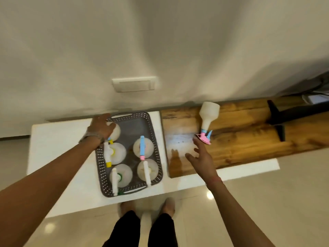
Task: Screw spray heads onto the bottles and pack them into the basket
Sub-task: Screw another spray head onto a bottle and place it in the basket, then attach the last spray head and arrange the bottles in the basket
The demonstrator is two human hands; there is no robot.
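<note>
A grey perforated basket [154, 145] sits on the white table and holds several white bottles with spray heads, standing upright. My left hand [101, 127] rests on top of the bottle [115, 131] in the basket's far left corner, fingers wrapped over it. One more white bottle [208, 114] with a pink and blue spray head [204, 137] lies on its side on the wooden board, head pointing toward me. My right hand [203, 157] is spread open just in front of that spray head, fingertips close to it, holding nothing.
A wooden board [240, 139] covers the right part of the white table [58, 145]. A black bracket [277, 114] lies at the board's far right. The wall with a white socket plate [134, 84] stands right behind. My feet are on the tiled floor below.
</note>
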